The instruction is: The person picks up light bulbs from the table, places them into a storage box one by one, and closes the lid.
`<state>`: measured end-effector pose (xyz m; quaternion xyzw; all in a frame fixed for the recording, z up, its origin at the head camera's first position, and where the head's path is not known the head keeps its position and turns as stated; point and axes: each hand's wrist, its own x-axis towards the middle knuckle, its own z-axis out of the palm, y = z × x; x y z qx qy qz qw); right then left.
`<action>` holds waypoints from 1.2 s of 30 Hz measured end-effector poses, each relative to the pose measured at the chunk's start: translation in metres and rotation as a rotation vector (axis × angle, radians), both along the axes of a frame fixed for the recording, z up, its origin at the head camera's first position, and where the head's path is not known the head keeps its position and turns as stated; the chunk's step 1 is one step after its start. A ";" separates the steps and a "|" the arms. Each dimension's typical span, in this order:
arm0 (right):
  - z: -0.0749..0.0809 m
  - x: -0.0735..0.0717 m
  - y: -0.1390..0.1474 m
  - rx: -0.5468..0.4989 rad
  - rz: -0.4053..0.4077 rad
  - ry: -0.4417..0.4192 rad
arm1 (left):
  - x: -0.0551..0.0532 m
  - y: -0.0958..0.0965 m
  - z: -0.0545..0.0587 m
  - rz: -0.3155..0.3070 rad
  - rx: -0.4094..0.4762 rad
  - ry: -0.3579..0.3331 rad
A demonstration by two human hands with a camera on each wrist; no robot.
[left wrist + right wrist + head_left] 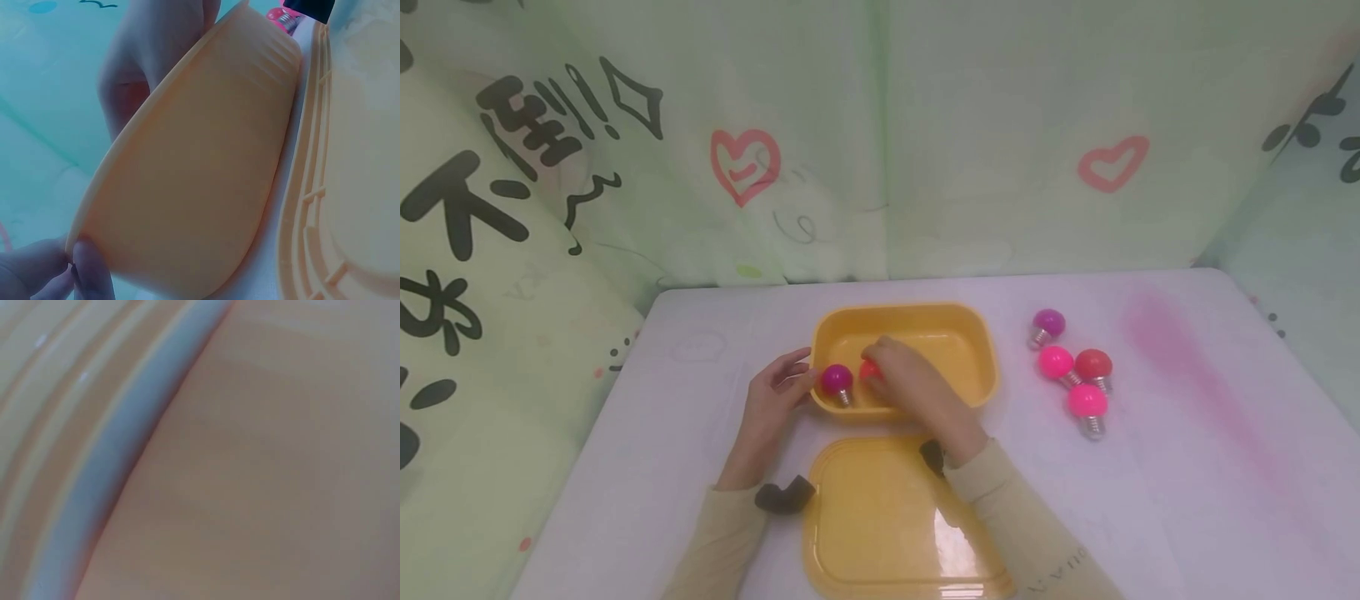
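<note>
A yellow plastic box (951,354) stands on the table with its open top facing up. My left hand (775,400) is at its left end, and in the left wrist view the fingertips (92,269) and thumb pinch the rim. Inside the box, my right hand (913,379) holds a red light bulb (870,370) whose base is hidden. To its left, a purple bulb (837,379) lies within the box, metal base toward me. The right wrist view is filled mostly by the blurred box wall (250,462).
The yellow lid (880,525) lies flat in front of the box, partly under the right forearm. Right of the box sit a purple bulb (1048,322), two pink bulbs, one of them nearest me (1087,401), and a red bulb (1093,363). A printed curtain (985,125) hangs behind the table.
</note>
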<state>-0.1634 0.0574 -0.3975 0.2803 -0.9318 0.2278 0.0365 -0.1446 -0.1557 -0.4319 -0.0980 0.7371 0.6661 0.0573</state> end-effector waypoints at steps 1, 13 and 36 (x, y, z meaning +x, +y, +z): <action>0.000 0.000 0.000 0.005 -0.003 0.003 | 0.000 0.000 0.000 0.002 0.003 0.000; 0.009 0.003 0.006 0.043 -0.021 -0.033 | -0.001 0.000 0.002 0.002 -0.022 -0.027; 0.024 0.011 0.047 0.012 -0.077 -0.028 | -0.001 0.000 0.000 -0.002 -0.034 -0.026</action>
